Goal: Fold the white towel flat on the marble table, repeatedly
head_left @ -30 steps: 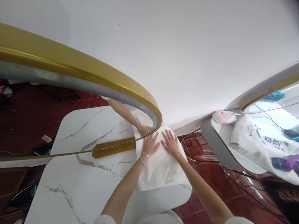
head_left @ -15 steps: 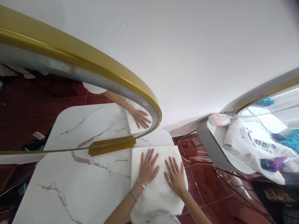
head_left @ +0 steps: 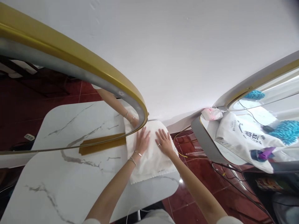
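Observation:
A white cloth lies on the far right corner of a white marble table, close to the wall. My left hand rests flat on the cloth with fingers spread, bracelets on its wrist. My right hand lies flat beside it, fingers stretched out, a ring on one finger. Both palms press on the cloth's far half, just below the gold-framed oval mirror. The mirror reflects the table, the cloth and my left arm.
A second mirror leans at the right over another table holding a white printed bag, a pink packet, blue fluffy items and a purple object. Cables run over the red tiled floor. A white wall rises behind.
My hands slid toward me over the cloth half a second ago, then pushed back away to its far end by the mirror. The camera view shifted too.

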The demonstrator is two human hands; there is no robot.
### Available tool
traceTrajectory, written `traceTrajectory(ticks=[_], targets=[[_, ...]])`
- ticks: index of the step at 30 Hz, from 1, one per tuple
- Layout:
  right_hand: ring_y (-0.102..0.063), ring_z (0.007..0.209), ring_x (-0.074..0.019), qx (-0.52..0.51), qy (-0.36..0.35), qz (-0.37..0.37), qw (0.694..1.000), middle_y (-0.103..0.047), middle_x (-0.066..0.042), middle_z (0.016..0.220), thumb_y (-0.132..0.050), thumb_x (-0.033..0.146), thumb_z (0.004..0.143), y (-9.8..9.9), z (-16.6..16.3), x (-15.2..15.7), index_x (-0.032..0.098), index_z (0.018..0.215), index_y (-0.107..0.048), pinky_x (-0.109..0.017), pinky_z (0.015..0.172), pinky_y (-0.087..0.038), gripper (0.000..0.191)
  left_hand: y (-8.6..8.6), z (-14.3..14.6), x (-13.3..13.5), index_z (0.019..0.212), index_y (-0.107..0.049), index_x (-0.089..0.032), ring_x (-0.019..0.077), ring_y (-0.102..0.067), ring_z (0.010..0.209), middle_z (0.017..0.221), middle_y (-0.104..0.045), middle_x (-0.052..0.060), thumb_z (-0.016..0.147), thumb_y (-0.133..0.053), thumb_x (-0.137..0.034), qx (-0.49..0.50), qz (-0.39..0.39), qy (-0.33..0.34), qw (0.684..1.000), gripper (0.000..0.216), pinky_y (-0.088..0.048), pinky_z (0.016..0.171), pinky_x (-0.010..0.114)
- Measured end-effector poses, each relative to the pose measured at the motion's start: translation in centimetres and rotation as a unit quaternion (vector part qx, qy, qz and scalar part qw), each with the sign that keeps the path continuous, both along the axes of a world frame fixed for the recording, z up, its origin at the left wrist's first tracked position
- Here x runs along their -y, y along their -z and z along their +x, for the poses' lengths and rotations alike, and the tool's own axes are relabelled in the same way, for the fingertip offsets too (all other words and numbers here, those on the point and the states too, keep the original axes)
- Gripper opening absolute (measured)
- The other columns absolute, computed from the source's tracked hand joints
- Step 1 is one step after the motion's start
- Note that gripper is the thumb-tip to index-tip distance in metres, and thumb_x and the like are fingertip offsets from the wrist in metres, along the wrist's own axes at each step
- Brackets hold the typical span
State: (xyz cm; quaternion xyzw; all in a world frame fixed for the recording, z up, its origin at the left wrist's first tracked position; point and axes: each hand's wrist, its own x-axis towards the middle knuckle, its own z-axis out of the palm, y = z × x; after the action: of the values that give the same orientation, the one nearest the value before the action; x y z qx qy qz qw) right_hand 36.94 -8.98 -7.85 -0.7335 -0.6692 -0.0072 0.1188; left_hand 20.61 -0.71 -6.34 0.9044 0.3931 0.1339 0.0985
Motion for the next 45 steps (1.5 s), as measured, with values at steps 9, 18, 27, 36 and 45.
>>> traceTrajectory(ticks=[9, 18, 27, 36, 45], targets=[[-0.036, 0.134, -0.0295, -0.034, 0.101, 0.074, 0.992, -0.039, -0.013, 0.147, -0.038, 0.039, 0.097, 1.3, -5.0, 15.5, 0.025, 0.152, -0.019, -0.051, 0.107, -0.032, 0.060, -0.7, -7.4, 17.5, 0.151, -0.022, -0.028, 0.0317, -0.014, 0.147, 0.161, -0.011, 0.008, 0.087, -0.053, -0.049, 0.002, -0.061, 0.166, 0.984, 0.074, -0.012, 0.117, 0.055], [-0.040, 0.127, -0.0375, 0.000, 0.146, 0.063, 0.987, -0.042, -0.020, 0.138, -0.026, 0.058, 0.095, 1.1, -7.8, 18.1, 0.020, 0.154, -0.011, -0.066, 0.104, -0.025, 0.072, -0.5, -9.9, 19.1, 0.152, -0.019, -0.030, 0.0320, -0.014, 0.147, 0.161, -0.007, 0.009, 0.086, -0.051, -0.058, -0.003, -0.120, 0.192, 0.974, 0.078, -0.010, 0.116, 0.058], [-0.018, 0.140, -0.0417, 0.004, 0.136, 0.028, 0.990, -0.023, -0.015, 0.154, -0.017, 0.062, 0.095, 1.0, -8.7, 8.7, 0.032, 0.153, -0.011, -0.079, 0.097, -0.012, 0.066, -0.9, -11.7, 18.7, 0.151, -0.022, -0.031, 0.0304, -0.014, 0.147, 0.161, -0.010, 0.007, 0.087, -0.046, -0.062, 0.014, -0.124, 0.150, 0.981, 0.075, -0.007, 0.117, 0.059], [-0.009, 0.144, -0.0383, -0.018, 0.118, -0.008, 0.993, -0.018, -0.012, 0.158, -0.019, 0.059, 0.096, 0.8, -17.3, 3.0, 0.031, 0.153, -0.006, -0.080, 0.098, -0.008, 0.065, -0.5, -18.7, 15.5, 0.148, -0.030, -0.032, 0.0297, -0.020, 0.145, 0.160, -0.017, 0.005, 0.087, -0.048, -0.060, 0.028, -0.059, 0.069, 0.995, 0.070, -0.005, 0.119, 0.055], [-0.011, 0.146, -0.0285, -0.036, 0.001, 0.063, 0.997, -0.017, -0.017, 0.157, -0.026, 0.046, 0.099, 0.6, -27.5, -1.9, 0.016, 0.154, -0.008, -0.062, 0.112, -0.014, 0.065, -1.8, -27.4, 12.6, 0.148, -0.030, -0.035, 0.0317, -0.030, 0.141, 0.156, -0.029, 0.002, 0.088, -0.046, -0.059, 0.024, -0.050, -0.019, 0.998, 0.066, -0.022, 0.117, 0.055]])
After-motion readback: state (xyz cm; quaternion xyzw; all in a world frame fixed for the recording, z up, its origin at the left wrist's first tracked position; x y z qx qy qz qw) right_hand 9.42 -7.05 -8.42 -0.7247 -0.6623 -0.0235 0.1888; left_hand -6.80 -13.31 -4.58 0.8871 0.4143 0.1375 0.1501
